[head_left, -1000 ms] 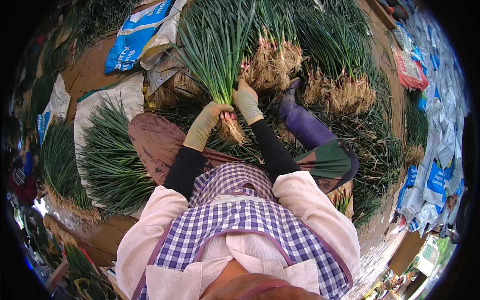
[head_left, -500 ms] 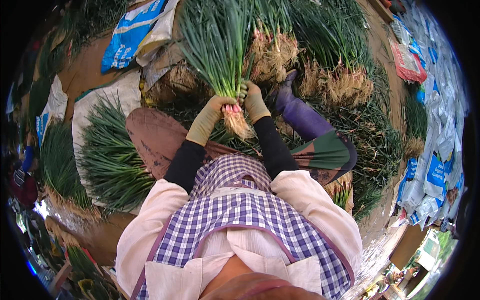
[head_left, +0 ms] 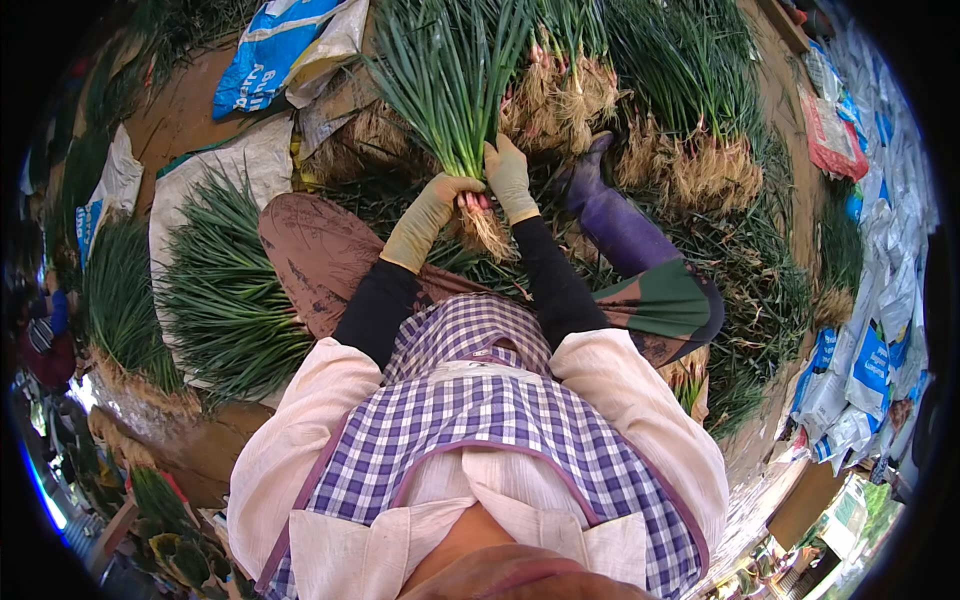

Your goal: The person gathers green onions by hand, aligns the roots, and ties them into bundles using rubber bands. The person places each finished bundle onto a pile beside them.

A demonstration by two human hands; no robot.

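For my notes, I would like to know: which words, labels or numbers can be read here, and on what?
I leave wording uncopied; print stands on:
Blue-and-white plastic sack, upper left: large white letters, partly readable.
Pile of silvery-and-blue plastic sacks, right: smaller white letters, partly readable.
Red-and-white plastic sack, upper right: too blurred.
Green-leaved onion bunch: none visible.

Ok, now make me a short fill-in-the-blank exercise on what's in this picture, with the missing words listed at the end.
1. The left hand and the right hand both wear ____.
2. On the held green onion bunch, the end nearest the person bears stringy ____.
3. The boot to the right of the right hand is ____ in colour.
4. The person's apron has a ____ pattern.

Missing words: gloves; roots; purple; checked.
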